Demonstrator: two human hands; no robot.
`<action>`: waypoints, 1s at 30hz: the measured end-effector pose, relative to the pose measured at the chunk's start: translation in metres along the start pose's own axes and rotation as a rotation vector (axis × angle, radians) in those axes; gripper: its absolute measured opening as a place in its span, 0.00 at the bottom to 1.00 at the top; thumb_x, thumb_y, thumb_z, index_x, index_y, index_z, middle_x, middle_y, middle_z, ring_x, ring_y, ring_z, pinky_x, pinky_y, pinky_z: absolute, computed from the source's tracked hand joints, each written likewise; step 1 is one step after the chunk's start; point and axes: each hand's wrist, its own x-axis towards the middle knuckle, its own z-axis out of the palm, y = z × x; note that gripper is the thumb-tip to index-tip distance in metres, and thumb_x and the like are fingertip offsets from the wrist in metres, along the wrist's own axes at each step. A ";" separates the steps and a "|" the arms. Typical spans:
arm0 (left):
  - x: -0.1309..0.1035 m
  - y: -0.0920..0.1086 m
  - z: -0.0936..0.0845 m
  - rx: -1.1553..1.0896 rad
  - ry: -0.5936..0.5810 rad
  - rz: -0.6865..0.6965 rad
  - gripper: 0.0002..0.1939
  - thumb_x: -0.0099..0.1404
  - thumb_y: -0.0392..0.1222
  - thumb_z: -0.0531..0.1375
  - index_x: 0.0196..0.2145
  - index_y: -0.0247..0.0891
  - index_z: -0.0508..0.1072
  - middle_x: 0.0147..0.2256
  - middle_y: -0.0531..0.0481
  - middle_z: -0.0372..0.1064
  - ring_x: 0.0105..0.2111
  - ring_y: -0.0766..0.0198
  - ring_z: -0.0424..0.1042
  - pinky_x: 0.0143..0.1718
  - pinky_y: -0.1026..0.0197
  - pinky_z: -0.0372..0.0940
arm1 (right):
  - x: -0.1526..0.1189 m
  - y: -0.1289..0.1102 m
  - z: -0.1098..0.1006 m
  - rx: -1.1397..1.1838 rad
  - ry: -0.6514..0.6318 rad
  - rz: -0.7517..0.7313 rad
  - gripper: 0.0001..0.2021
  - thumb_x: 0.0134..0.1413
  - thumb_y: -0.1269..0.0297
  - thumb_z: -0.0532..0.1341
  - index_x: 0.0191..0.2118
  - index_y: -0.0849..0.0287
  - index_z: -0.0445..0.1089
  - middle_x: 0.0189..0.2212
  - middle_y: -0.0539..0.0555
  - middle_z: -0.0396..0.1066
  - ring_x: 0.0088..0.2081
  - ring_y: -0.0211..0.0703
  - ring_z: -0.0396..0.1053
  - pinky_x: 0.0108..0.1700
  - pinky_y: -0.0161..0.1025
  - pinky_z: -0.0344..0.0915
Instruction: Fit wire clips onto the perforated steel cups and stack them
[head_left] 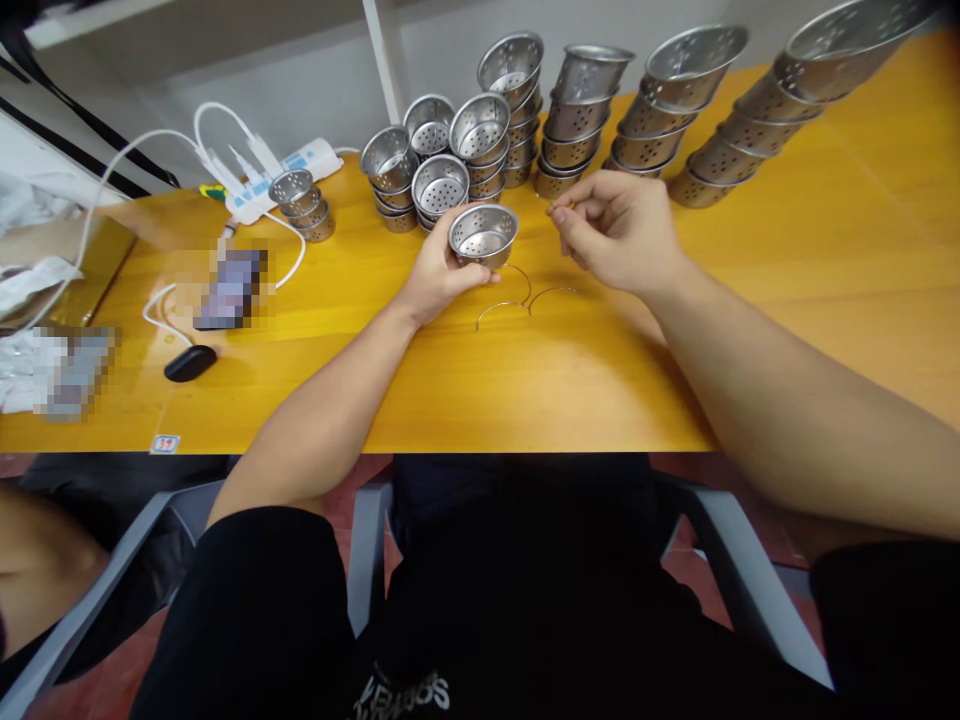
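Note:
My left hand grips a round perforated metal strainer cup, tilted so that its inside faces me. To its right my right hand is closed in a pinch, thumb against forefinger; whatever lies between the fingertips is too small to make out. Below the cup, several thin curved wires rest on the table. Just behind my left hand stand short stacks of the same cups.
Tall leaning stacks of cups line the back of the yellow table. At the left are a small cup stack, a power strip with white cables, a phone and a black oval object. Another person's leg shows at lower left.

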 end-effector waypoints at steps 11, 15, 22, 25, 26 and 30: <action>0.004 -0.028 0.001 0.122 0.016 0.086 0.53 0.75 0.76 0.78 0.80 0.48 0.60 0.76 0.34 0.75 0.77 0.40 0.83 0.83 0.28 0.77 | 0.005 0.019 -0.004 0.033 -0.011 -0.038 0.38 0.72 0.10 0.73 0.55 0.42 0.84 0.29 0.52 0.70 0.32 0.55 0.75 0.40 0.58 0.85; 0.003 -0.028 -0.001 0.125 0.026 0.054 0.54 0.73 0.76 0.78 0.79 0.51 0.58 0.73 0.37 0.77 0.74 0.41 0.86 0.79 0.30 0.80 | 0.003 0.018 -0.007 0.064 -0.029 -0.004 0.35 0.72 0.12 0.75 0.56 0.38 0.84 0.32 0.55 0.73 0.39 0.63 0.82 0.42 0.62 0.89; 0.004 -0.003 -0.001 0.055 -0.045 0.068 0.54 0.71 0.77 0.77 0.81 0.47 0.67 0.73 0.35 0.80 0.75 0.37 0.86 0.79 0.28 0.81 | 0.000 0.011 -0.008 -0.019 -0.024 0.014 0.32 0.75 0.14 0.74 0.57 0.37 0.84 0.33 0.53 0.75 0.37 0.61 0.81 0.42 0.60 0.87; 0.004 0.002 -0.001 0.073 -0.042 0.061 0.53 0.74 0.76 0.76 0.83 0.48 0.67 0.74 0.34 0.80 0.76 0.36 0.85 0.80 0.25 0.80 | 0.002 0.013 -0.005 -0.035 0.006 -0.082 0.40 0.73 0.07 0.70 0.53 0.43 0.84 0.28 0.50 0.70 0.26 0.49 0.66 0.33 0.53 0.74; 0.004 0.001 0.000 0.070 -0.041 0.062 0.54 0.74 0.78 0.76 0.83 0.48 0.66 0.75 0.35 0.80 0.76 0.36 0.85 0.80 0.25 0.80 | 0.003 0.013 -0.004 -0.030 0.010 -0.101 0.41 0.73 0.07 0.69 0.52 0.44 0.84 0.28 0.49 0.70 0.25 0.46 0.63 0.32 0.51 0.70; 0.003 -0.012 0.002 0.027 -0.041 0.060 0.61 0.69 0.87 0.78 0.80 0.47 0.66 0.75 0.35 0.79 0.76 0.37 0.86 0.80 0.26 0.80 | 0.003 0.014 -0.004 -0.011 0.004 -0.123 0.39 0.77 0.11 0.72 0.53 0.48 0.86 0.28 0.49 0.71 0.25 0.44 0.62 0.31 0.49 0.65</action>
